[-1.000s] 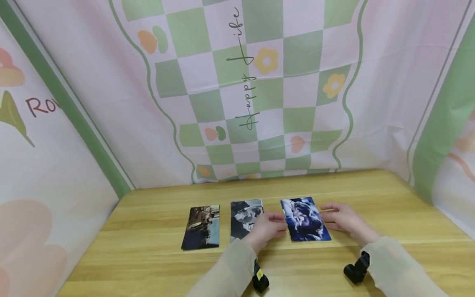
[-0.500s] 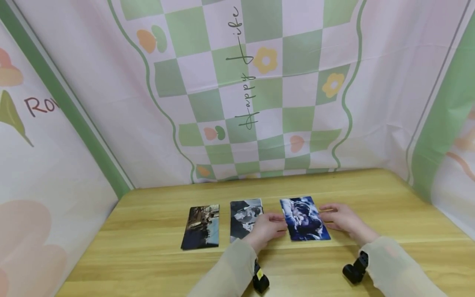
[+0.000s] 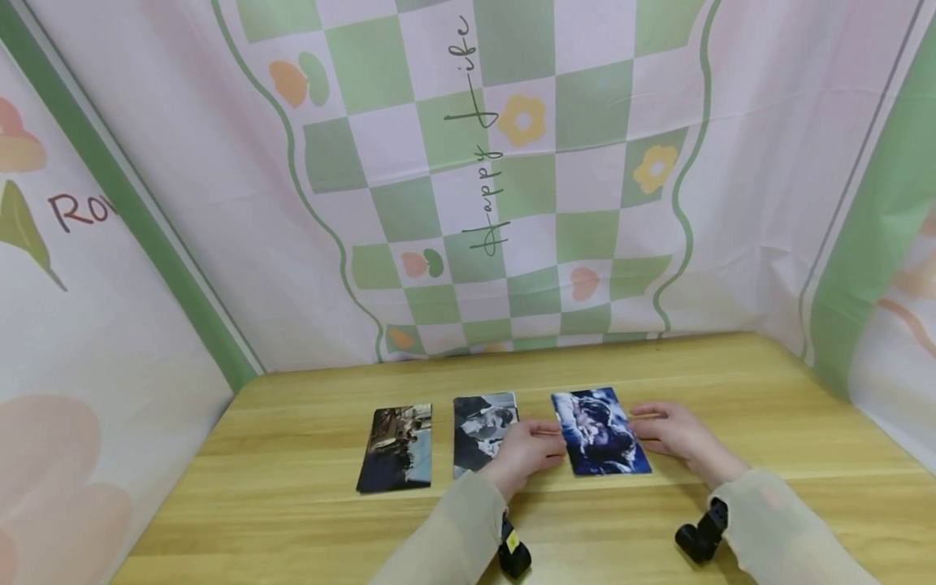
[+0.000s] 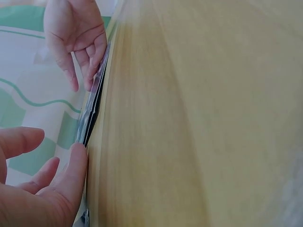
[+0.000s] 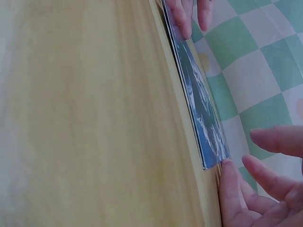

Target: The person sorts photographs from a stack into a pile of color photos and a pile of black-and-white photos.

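Note:
A stack of blue-toned photo cards (image 3: 601, 432) lies flat on the wooden table, between my two hands. At its left side is my left hand (image 3: 528, 452), fingertips right at the edge and fingers relaxed. My right hand (image 3: 676, 436) rests at the opposite side, its fingers loosely extended along the edge. In the left wrist view the layered edges of the stack (image 4: 92, 111) show, slightly gapped. From the right wrist view, a fingertip of the right hand (image 5: 265, 189) meets the stack's corner. A black-and-white photo card (image 3: 478, 431) is partly hidden behind my left hand.
Farther left lies another stack of photo cards (image 3: 398, 447), brown and pale blue on top. The wooden table (image 3: 292, 455) runs back to a green-and-white checked cloth (image 3: 497, 179). Black wrist cameras hang below both sleeves.

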`<state>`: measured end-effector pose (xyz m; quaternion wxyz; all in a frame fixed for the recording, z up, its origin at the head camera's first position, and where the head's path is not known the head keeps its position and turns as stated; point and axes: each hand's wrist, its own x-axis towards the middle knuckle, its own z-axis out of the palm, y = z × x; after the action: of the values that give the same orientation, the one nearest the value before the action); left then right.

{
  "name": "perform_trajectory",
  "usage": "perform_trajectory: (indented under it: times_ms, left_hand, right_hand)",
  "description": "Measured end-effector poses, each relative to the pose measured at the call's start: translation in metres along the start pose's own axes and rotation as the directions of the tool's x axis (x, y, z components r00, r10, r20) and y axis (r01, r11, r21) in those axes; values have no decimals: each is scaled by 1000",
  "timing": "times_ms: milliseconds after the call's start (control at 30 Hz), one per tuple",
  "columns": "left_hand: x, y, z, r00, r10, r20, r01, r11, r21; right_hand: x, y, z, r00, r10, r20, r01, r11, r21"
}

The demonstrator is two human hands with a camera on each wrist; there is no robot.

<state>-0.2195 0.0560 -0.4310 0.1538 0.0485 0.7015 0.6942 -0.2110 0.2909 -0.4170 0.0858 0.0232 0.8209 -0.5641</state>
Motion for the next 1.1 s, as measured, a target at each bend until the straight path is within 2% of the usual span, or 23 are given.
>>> perform_trajectory:
  times_ms: [333, 700, 900, 1100]
  left_hand:
    - [-1, 1, 0, 1000, -4, -17, 4, 1000, 7]
    - [-1, 2, 2, 1000, -1, -15, 0, 998, -61]
    - [2, 2, 8, 998, -34, -53, 28, 993, -111]
    - [4, -1, 11, 993, -61, -96, 52, 994, -95]
  right_hand:
    - [-1, -2, 0, 1000, 21, -14, -21, 999, 34]
    - [-3, 1, -1, 999, 17, -30, -14, 996, 92]
    - [-3, 3, -3, 1000, 20, -22, -17, 992, 124]
    - [-1, 3, -2, 999, 42, 1, -42, 981, 191]
